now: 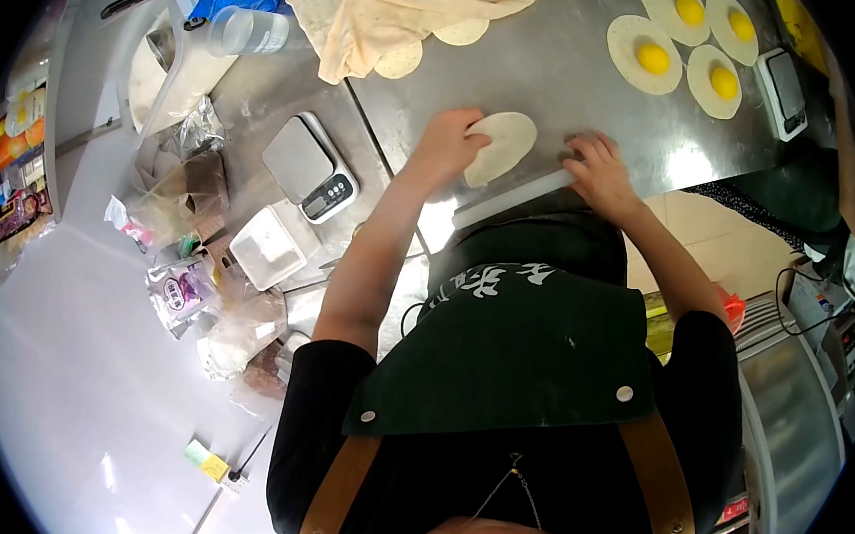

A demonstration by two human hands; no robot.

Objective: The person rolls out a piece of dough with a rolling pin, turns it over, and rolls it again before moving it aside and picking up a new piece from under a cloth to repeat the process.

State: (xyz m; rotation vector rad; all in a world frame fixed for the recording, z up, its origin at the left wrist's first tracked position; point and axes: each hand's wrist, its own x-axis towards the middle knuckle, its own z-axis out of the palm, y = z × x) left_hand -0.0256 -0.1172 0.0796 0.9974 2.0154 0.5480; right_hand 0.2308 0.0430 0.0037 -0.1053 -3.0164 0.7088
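Note:
A flat, pale piece of dough (505, 146) is pinched at its left edge between the thumb and fingers of my left hand (449, 147). My right hand (602, 174) rests at the near edge of the metal table (566, 80), fingers curved, by the right end of a white rolling pin (515, 198). Whether the fingers close around the pin is hard to make out. Beyond, at the upper right, lie several dough rounds (641, 76), each with a yellow ball on it. Two more rounds (399, 60) show partly from under a peach cloth (404, 11).
A digital scale (311, 167) and a white plastic container (268, 247) stand at the left, beside bags and packets (187, 194). A clear cup (251, 32) lies at the upper left. Another scale (783, 93) sits at the right edge, near another person's arm (852, 180).

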